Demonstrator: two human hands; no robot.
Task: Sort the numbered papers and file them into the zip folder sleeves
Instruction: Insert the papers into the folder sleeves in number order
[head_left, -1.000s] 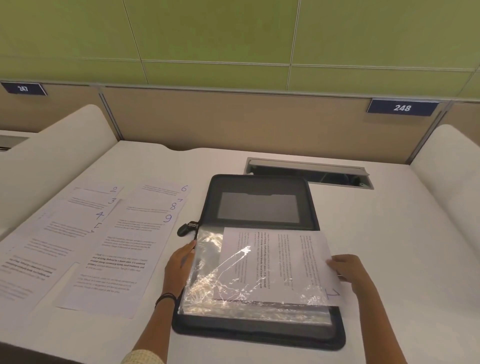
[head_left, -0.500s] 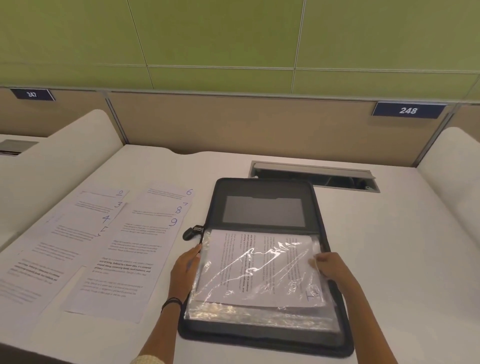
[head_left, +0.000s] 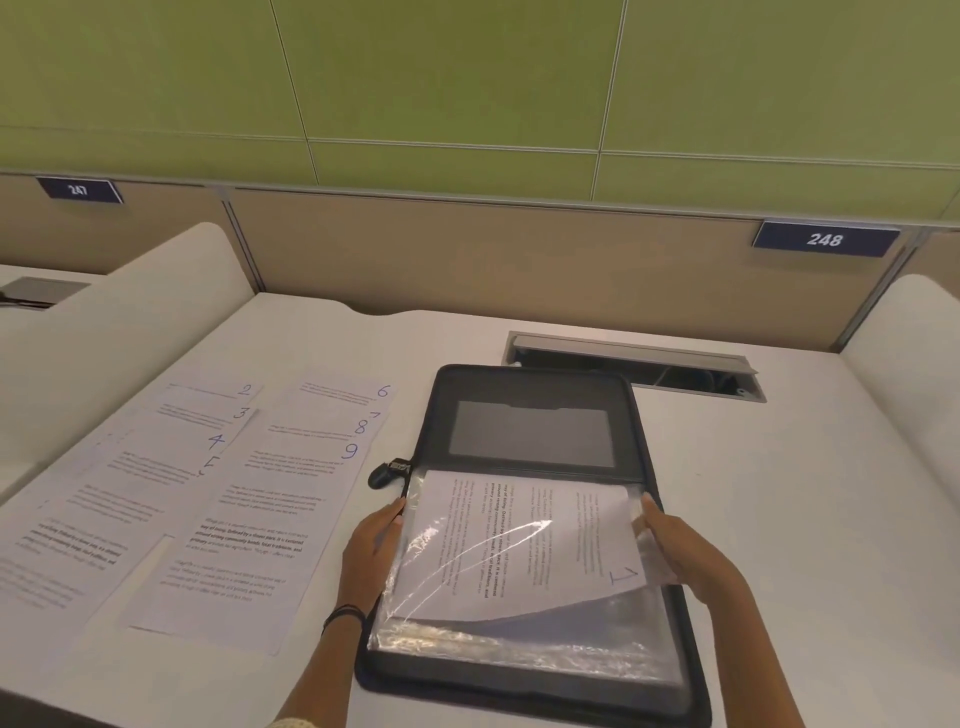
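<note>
starting at the far left with a curved white divider (head_left: 130, 322), then numbered papers (head_left: 218, 509) fanned flat on the white desk (head_left: 779, 519) in two overlapping columns, blue handwritten 2 to 5 on one, 6 to 9 on the other; thin matte sheets of printed text, well apart from either grip. next, left hand (head_left: 371, 551), dark wristband (head_left: 343, 613) round the wrist, fingers bent with tips on the left edge of a clear sleeve (head_left: 519, 647); thumb hidden, so impossible to tell whether pinching or merely pressing. black zipper pull (head_left: 387, 474) just beyond those fingertips. between the two hands, paper marked 1 (head_left: 519, 530), turned sideways, lying mostly under the sleeve's glossy, crinkled film, streaked with glare, near edge bowed up a little. all of it resting in the near half of an open zip folder (head_left: 636, 457), black, rounded at the corners, with a flat grey pocket in the far half. at the sleeve's right edge, right hand (head_left: 685, 558), thumb on top, clamped on bunched film just beside the sheet's right margin. beyond the folder, a metal cable hatch (head_left: 634, 358) sunk in the desk, lid raised. behind, tan partition (head_left: 467, 249) bearing plate 247 (head_left: 78, 189) and plate 248 (head_left: 826, 240), green wall (head_left: 467, 78) above.
</note>
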